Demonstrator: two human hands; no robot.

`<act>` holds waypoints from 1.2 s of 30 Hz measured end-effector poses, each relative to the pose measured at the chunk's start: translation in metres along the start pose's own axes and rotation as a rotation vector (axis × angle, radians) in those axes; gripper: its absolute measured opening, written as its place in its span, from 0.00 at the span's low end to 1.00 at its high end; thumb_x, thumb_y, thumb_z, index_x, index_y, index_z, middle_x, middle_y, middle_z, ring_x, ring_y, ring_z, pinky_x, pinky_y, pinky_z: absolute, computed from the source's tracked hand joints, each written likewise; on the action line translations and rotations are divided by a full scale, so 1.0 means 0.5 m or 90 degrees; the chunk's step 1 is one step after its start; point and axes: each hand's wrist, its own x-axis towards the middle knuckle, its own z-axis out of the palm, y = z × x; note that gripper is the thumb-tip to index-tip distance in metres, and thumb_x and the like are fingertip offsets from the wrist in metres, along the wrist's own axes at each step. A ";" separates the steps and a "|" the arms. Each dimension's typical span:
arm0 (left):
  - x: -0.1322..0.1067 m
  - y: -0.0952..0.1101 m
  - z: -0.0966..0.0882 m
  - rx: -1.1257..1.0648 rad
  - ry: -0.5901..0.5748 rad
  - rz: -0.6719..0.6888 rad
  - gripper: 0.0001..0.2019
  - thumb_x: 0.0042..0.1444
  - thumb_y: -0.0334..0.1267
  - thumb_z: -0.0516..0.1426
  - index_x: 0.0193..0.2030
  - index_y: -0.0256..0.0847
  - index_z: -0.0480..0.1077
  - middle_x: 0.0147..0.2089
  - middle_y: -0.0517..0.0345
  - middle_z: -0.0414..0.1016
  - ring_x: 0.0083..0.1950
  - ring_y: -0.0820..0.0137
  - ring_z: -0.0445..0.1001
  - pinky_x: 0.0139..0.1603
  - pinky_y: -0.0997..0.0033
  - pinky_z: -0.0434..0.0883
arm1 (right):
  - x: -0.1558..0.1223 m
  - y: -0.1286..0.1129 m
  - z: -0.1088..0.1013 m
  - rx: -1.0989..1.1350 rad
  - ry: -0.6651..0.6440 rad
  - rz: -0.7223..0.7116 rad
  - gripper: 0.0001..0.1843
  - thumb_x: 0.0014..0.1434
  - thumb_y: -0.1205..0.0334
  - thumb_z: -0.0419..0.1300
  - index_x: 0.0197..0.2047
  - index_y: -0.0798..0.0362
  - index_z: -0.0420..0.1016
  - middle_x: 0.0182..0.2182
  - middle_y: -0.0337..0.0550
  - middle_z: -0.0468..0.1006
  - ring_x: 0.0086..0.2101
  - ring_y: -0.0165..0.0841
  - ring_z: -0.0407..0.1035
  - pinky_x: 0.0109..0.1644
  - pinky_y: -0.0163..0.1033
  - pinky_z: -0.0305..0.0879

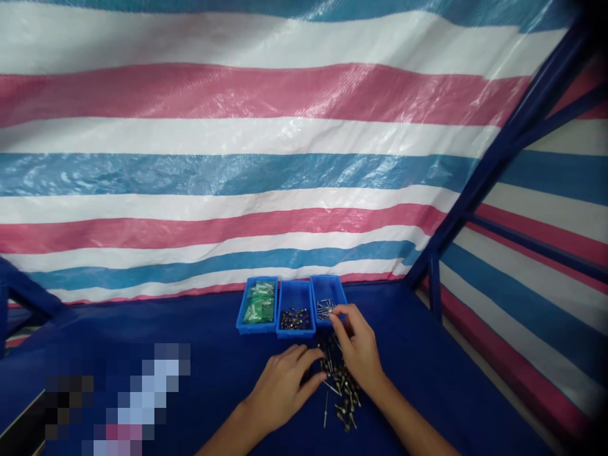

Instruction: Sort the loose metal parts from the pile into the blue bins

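A loose pile of small metal screws and dark fasteners (342, 392) lies on the blue table top. My left hand (284, 386) rests palm down at the pile's left edge, fingers spread and touching the parts. My right hand (357, 347) reaches over the near rim of the right blue bin (340, 288), thumb and forefinger pinched on a small screw. That bin holds silver screws (324, 308). The middle blue bin (295, 292) holds small dark pieces, and the left blue bin (243, 311) holds green plastic pieces (259, 303).
A striped pink, white and blue tarp (247, 171) hangs right behind the bins. Dark blue metal frame bars (498, 158) rise at the right, with another bar at the far left. The table is covered in blue cloth (427, 361).
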 end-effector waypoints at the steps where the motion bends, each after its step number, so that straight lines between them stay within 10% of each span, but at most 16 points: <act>1: 0.001 0.000 0.000 0.008 -0.005 0.003 0.13 0.75 0.45 0.58 0.62 0.50 0.72 0.47 0.56 0.81 0.47 0.61 0.81 0.44 0.68 0.76 | 0.000 0.002 -0.001 -0.011 0.013 -0.001 0.08 0.76 0.55 0.56 0.47 0.48 0.75 0.36 0.38 0.77 0.30 0.32 0.69 0.38 0.36 0.68; 36: 0.000 -0.032 0.016 0.072 -0.040 0.118 0.21 0.69 0.56 0.63 0.65 0.58 0.76 0.43 0.58 0.80 0.41 0.64 0.82 0.41 0.71 0.76 | 0.002 0.066 0.014 -0.208 0.005 -0.010 0.11 0.76 0.54 0.55 0.48 0.42 0.80 0.43 0.42 0.79 0.42 0.43 0.69 0.48 0.48 0.61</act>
